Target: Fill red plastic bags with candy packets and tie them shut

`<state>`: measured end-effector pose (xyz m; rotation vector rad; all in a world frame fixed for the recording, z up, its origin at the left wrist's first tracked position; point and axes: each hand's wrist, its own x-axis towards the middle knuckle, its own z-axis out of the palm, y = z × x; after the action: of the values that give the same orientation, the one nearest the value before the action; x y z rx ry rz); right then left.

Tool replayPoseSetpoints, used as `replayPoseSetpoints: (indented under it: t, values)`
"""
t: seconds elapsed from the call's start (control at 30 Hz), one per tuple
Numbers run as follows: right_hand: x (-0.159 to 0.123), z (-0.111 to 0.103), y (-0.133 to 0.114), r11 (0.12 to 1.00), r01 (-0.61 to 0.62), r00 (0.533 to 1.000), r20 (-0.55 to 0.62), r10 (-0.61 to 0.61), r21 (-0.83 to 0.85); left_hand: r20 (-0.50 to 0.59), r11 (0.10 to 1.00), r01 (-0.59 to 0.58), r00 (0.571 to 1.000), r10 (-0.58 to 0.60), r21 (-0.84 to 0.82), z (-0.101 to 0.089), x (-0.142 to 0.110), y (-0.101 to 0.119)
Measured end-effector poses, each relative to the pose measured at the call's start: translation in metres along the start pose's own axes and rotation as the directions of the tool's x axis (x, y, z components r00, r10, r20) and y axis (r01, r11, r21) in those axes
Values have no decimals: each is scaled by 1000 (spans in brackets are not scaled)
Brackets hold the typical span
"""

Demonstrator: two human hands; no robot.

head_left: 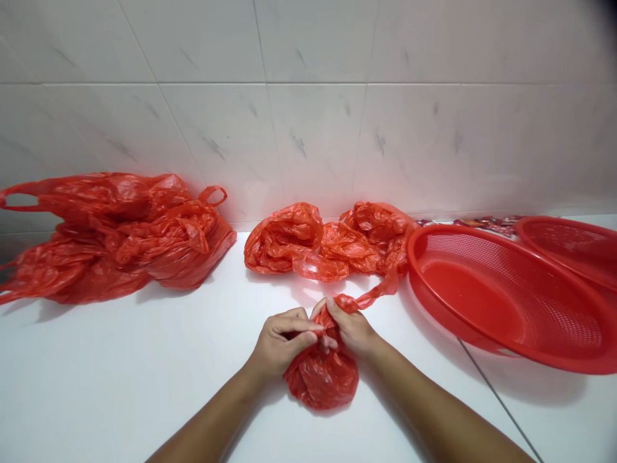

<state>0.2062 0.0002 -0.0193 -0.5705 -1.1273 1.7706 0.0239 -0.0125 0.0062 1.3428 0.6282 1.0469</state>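
Observation:
A small red plastic bag point(325, 379) rests on the white surface between my arms, its lower part rounded and bulging. What it contains cannot be made out. My left hand point(285, 337) pinches the gathered neck of the bag between thumb and forefinger. On the other side, my right hand point(351, 326) grips the same neck, thumb on top and fingers partly hidden behind the plastic. A twisted strip of the bag, like a handle, stretches from my right hand up and to the right.
Crumpled red plastic bags point(332, 241) lie against the tiled wall point(308, 141). Larger, fuller red bags point(144, 238) are heaped at left. A red perforated basket point(482, 302) stands at right, with a second red basket point(573, 247) behind it. Small patterned packets point(491, 224) lie along the wall.

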Motion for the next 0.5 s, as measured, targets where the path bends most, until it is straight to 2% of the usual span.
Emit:
replayPoseSetpoints:
  t: [0.13, 0.3, 0.4, 0.5]
  values:
    - [-2, -9, -7, 1000, -12, 995, 101, 14, -21, 62, 991, -28, 998, 20, 134, -9, 2, 1]
    - [-7, -10, -22, 988, 2, 973, 228, 33, -154, 173, 991, -10, 985, -13, 131, -11, 3, 4]
    - [-10, -14, -31, 978, 27, 986, 168, 8, -206, 149, 977, -16, 989, -16, 213, -11, 2, 6]
    - [-13, -19, -37, 967, 27, 993, 119, 4, -255, 71, 977, 66, 994, -82, 203, -12, 2, 8]
